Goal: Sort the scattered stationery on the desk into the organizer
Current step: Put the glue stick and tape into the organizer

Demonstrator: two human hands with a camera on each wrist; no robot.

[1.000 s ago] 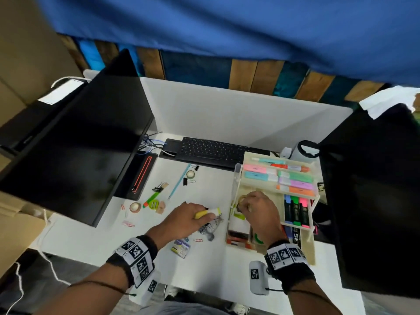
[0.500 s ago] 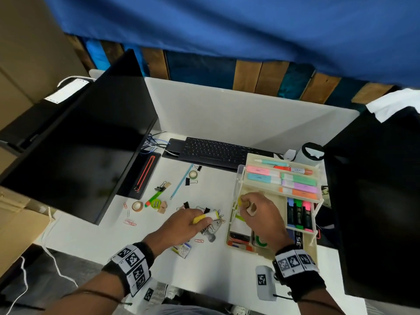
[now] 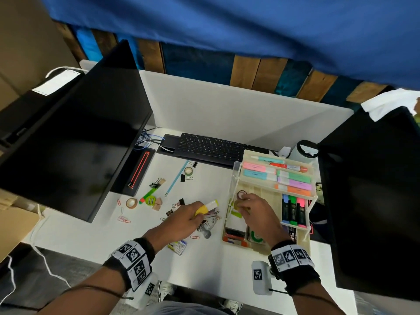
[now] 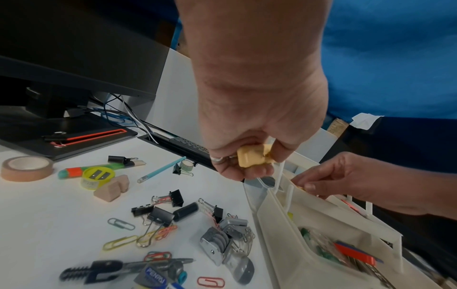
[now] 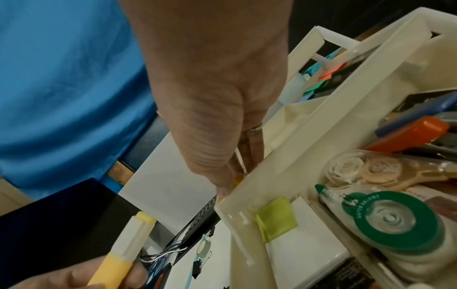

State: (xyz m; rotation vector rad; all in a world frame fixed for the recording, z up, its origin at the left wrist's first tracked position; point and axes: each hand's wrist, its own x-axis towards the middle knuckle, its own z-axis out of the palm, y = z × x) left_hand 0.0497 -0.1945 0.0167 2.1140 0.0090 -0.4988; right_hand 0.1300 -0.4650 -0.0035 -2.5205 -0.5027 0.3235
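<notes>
Left hand [image 3: 181, 220] grips yellow highlighter [image 3: 206, 207]; right hand [image 3: 254, 210] fingers pinch inside organizer [image 3: 236, 178] left edge.

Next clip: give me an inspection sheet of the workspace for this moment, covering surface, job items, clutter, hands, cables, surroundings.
Surface: white desk, loose stationery left of centre.
Job's things: cream organizer at right; highlighters in its top tray, markers lower; correction tape in a front compartment.
Clutter: brown tape roll, yellow sharpener, blue pencil, binder clips, paper clips.
Hands: left hand grips a yellow highlighter; right hand reaches into the organizer, fingertips pinching something small, identity unclear.
Cables: bundle behind the left monitor.
Surroundings: left monitor, right monitor, keyboard, blue cloth overhead.
</notes>
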